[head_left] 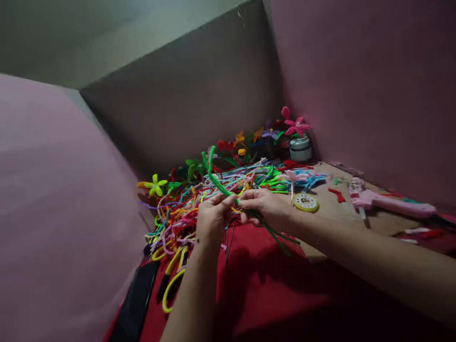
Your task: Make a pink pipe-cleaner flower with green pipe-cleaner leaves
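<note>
Several green pipe cleaners point(218, 183) run through both hands, their upper ends rising up and to the left, their lower ends trailing down to the right. My left hand point(213, 216) pinches them near the middle. Close beside it, my right hand point(261, 205) grips the same green stems with thumb and fingers, the two sets of fingertips nearly touching. Behind the hands lies a large pile of coloured pipe cleaners point(178, 211). Below them spreads a red cloth point(270, 280).
A pink glue gun point(392, 202) and a round yellow-rimmed dial point(306, 202) lie on a brown board point(331, 221) at the right. Fuzzy flowers point(298, 126) stand along the back, near a grey-blue container point(300, 148). At lower left are a black flat object point(135, 301) and yellow loops point(173, 289).
</note>
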`<state>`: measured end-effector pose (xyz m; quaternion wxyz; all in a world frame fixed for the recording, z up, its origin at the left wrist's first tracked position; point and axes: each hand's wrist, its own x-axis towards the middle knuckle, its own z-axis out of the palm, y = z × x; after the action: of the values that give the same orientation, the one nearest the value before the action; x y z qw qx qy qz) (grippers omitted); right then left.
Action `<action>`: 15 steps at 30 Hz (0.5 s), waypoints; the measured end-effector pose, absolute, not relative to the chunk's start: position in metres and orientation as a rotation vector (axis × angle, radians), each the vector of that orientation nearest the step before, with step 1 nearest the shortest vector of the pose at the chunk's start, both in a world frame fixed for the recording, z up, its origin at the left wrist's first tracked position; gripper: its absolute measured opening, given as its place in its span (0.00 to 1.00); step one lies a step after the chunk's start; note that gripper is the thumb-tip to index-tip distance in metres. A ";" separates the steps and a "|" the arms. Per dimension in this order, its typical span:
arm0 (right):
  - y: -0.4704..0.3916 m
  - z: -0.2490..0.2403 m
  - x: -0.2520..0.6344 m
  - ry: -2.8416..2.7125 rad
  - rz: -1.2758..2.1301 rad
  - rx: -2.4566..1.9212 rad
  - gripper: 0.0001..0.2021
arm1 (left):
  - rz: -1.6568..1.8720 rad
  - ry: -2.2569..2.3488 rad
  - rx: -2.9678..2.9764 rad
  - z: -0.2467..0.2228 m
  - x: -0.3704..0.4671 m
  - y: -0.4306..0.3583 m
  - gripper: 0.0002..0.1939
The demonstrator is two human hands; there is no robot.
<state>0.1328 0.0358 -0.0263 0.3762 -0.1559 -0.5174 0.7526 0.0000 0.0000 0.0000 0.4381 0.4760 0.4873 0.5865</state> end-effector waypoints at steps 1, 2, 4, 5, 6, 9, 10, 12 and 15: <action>0.038 -0.027 0.133 -1.319 1.939 -0.403 0.03 | 1.443 1.223 1.177 -0.002 0.000 0.001 0.12; 0.040 -0.028 0.134 -1.312 1.956 -0.408 0.02 | 1.430 1.230 1.168 -0.003 -0.001 0.003 0.12; 0.044 -0.030 0.134 -1.288 2.002 -0.414 0.02 | 1.412 1.229 1.142 -0.007 -0.001 0.005 0.12; 0.045 -0.031 0.134 -1.271 2.034 -0.415 0.03 | 1.407 1.221 1.122 -0.009 -0.002 0.007 0.12; 0.046 -0.033 0.134 -1.249 2.068 -0.414 0.03 | 1.405 1.208 1.100 -0.011 -0.001 0.008 0.13; 0.048 -0.038 0.132 -1.169 2.157 -0.439 0.03 | 1.398 1.177 1.081 -0.017 0.000 0.009 0.14; 0.048 -0.040 0.131 -1.152 2.159 -0.466 0.02 | 1.405 1.173 1.092 -0.018 0.001 0.009 0.13; 0.046 -0.043 0.131 -1.170 2.104 -0.534 0.02 | 1.450 1.186 1.112 -0.020 0.002 0.009 0.13; 0.042 -0.044 0.131 -1.262 2.002 -0.620 0.03 | 1.594 1.233 1.092 -0.017 0.001 0.009 0.10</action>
<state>0.1306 0.0416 -0.0435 0.3408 -0.2383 -0.4849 0.7694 0.0012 0.0089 -0.0166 0.4120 0.4342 0.4900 0.6337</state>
